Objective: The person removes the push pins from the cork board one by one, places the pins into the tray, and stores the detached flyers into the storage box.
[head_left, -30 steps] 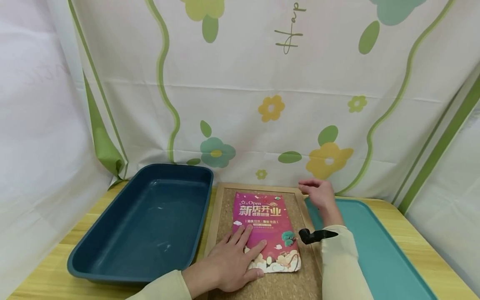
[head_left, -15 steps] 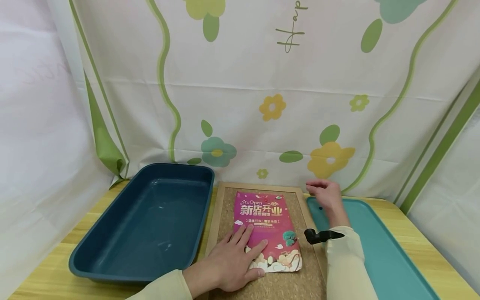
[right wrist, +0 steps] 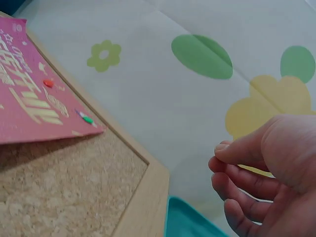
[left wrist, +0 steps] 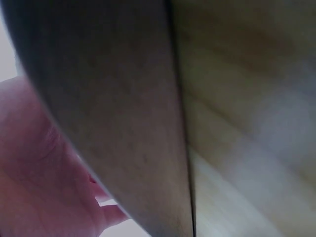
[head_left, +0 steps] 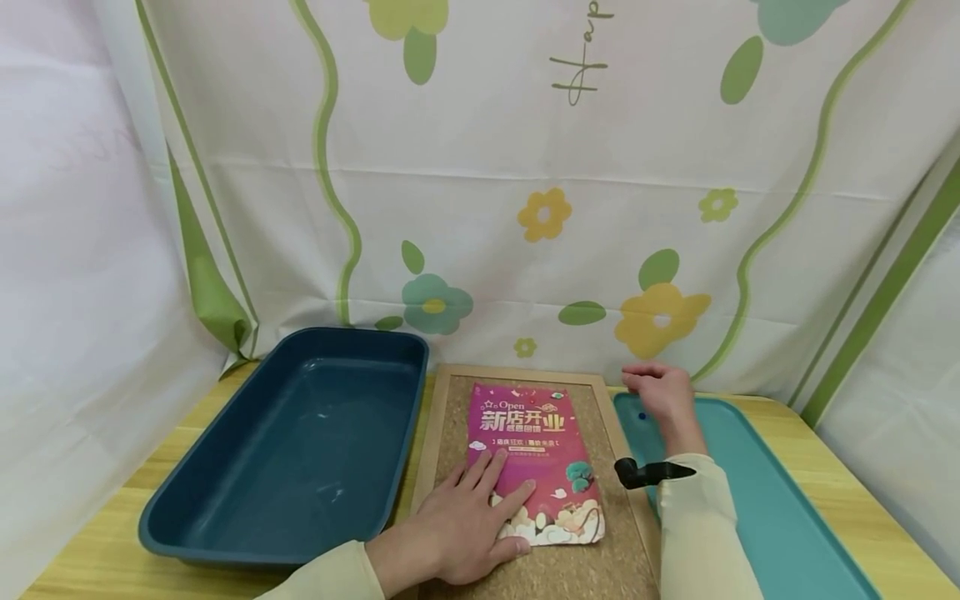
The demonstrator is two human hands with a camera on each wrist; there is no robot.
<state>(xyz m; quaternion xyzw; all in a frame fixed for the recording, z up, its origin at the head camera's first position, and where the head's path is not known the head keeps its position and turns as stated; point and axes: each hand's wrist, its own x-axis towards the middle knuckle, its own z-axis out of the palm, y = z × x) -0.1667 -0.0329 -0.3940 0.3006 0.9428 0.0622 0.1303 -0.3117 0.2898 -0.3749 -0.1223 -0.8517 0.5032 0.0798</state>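
Flyer (head_left: pixel 536 454): lies printed side up on the cork board (head_left: pixel 611 575), nearer its twelve o'clock end, twelve being the far side of the desk (head_left: pixel 817 467).
Slipping flyer: the left grip (head_left: pixel 468 517) presses only from seven o'clock; if that pressure eased or slid, the sheet would probably turn askew.
Flyer's three o'clock edge: in the right wrist view it stands slightly off the cork with a shadow beneath, so a passing sleeve could catch and crease it.
Red spot (right wrist: pixel 48 83) and green spot (right wrist: pixel 87 119): they sit towards the flyer's one o'clock corner and look like pins, too small to say whether they go through; if not, that corner could swing loose.
Blue dot (head_left: pixel 642 416): a tiny thing at the eleven o'clock corner of the teal tray (head_left: pixel 765 492); if it is a pin, a careless pinch could roll it away or prick a finger.
Black wrist mount (head_left: pixel 645 473): juts towards nine o'clock, so a low sweep might snag the paper.
Left grip's hold: wide, fingers spread on the flyer, thumb at its near edge, curled round nothing.
Right grip (head_left: pixel 663 396): narrow, thumb against index finger, the others curled, over the tray's eleven o'clock corner and apart from the flyer; whether something tiny is pinched, I cannot tell.
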